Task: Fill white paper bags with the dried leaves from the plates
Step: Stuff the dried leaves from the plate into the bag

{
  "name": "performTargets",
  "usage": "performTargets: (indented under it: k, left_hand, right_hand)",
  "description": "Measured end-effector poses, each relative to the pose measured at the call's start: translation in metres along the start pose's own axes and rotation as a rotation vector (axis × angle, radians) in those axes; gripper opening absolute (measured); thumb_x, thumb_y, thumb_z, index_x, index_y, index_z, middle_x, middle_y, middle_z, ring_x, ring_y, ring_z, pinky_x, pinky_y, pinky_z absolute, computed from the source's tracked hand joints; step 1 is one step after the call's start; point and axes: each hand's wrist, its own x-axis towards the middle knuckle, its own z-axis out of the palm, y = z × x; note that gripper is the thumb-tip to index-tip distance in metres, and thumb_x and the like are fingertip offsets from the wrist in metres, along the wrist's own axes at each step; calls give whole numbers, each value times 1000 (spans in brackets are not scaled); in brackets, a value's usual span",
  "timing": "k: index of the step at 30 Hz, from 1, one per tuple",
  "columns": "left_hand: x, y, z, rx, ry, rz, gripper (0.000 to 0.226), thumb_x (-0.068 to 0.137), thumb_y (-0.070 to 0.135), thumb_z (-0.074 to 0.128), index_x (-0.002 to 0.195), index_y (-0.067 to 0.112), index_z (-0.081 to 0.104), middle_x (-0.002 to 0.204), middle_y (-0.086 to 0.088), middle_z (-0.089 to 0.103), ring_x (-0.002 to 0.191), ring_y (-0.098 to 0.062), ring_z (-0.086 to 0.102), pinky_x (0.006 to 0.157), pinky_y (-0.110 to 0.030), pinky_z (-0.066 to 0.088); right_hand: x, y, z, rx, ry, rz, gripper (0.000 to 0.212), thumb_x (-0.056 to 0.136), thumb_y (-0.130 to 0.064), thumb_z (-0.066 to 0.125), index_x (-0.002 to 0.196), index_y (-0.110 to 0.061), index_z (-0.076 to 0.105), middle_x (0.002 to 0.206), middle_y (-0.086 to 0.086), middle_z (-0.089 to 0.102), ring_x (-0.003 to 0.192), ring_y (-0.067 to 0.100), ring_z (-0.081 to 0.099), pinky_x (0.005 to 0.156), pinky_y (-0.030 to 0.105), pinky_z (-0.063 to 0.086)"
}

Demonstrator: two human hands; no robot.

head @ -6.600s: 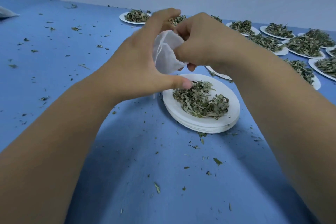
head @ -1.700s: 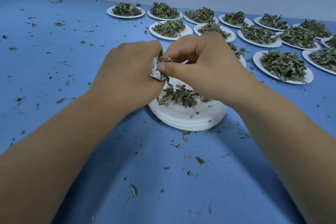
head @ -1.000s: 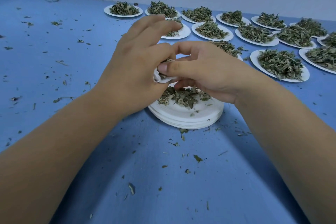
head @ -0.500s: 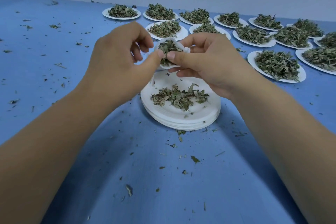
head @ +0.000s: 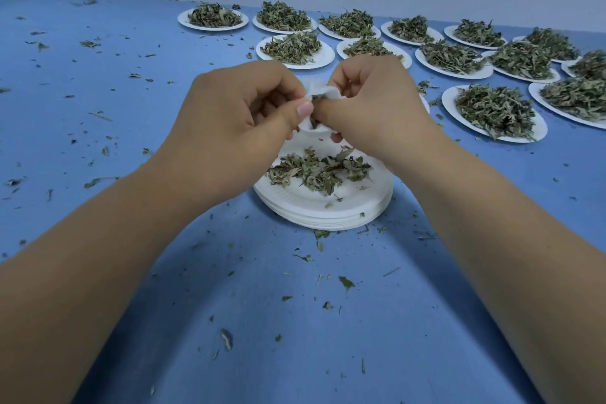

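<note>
The left hand [head: 229,128] and right hand [head: 370,108] pinch a white paper bag [head: 321,89] with leaves inside; the centre plate [head: 328,215] is nearly empty, while many full plates [head: 447,105] wait at upper right.

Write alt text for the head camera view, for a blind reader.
The left hand and right hand pinch a partly filled white paper bag above a stack of white plates that holds a few dried leaves. More leaf-heaped plates sit behind on a blue table strewn with leaf bits.
</note>
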Motion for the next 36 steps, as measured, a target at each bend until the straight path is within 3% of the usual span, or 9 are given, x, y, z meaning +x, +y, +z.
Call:
performTargets:
  k: [2,8,13,19,25,28,32,34,36]
  left_hand:
    - [0,1,1,0,8,3,7,90,27,65,83,28,64,74,7,67,68,-18,67,66,-37,55]
    - [3,-6,-5,59,150,-54,6,89,30,66,82,29,65,74,0,68,69,-24,67,69,-43,58]
    - [5,-10,-8,32,141,-83,5,89,28,63,86,25,66,76,2,69,73,-23,69,73,-47,58]
    - [6,-7,-13,-69,-15,-6,6,94,18,63,89,21,66,80,4,70,71,-7,69,71,-34,58]
    - [10,-11,-25,-56,75,-79,8,92,23,63,84,23,65,77,1,67,78,-23,62,76,-46,55]
    - [11,-13,-30,-48,139,-58,6,91,34,63,92,27,63,95,9,62,89,-4,58,73,-29,51]
    - [12,-22,-43,71,61,-1,81,70,66,79,137,38,43,138,21,49,130,4,45,98,-18,38]
    - [14,-30,-46,144,-36,-32,97,66,55,87,145,42,32,136,24,51,127,8,47,98,-10,36]
    - [17,-37,-46,177,-86,-134,91,69,38,88,143,47,35,125,30,55,112,17,50,86,0,36]
  right_hand:
    - [1,1,-1,-32,33,4,28,74,-27,81,65,-17,57,60,13,66,49,26,65,46,29,46]
    - [-2,-6,0,73,-13,-6,27,85,-40,78,87,-21,58,71,7,71,49,11,68,39,16,39]
    - [-6,-10,4,-1,-151,-28,21,80,-35,72,96,-26,61,74,0,74,62,12,72,46,24,46]
    - [-1,-7,10,4,13,-41,16,76,-28,76,84,-22,63,65,4,65,40,6,43,41,19,35]
    - [4,-16,9,-28,-10,-76,16,84,-28,75,95,-26,65,88,-7,66,64,2,64,46,22,45]
    - [10,-31,14,82,-108,-69,7,86,-14,73,88,-10,68,75,2,68,53,5,65,48,26,51]
    - [19,-50,24,218,-182,-85,8,84,-4,74,83,-6,68,64,0,61,52,7,58,52,22,51]
    - [21,-56,30,284,-268,-96,10,87,-1,70,82,-8,67,67,2,62,57,10,60,57,24,54]
    - [21,-58,35,337,-354,-96,5,81,-4,70,84,-8,68,73,5,64,62,12,62,62,25,55]
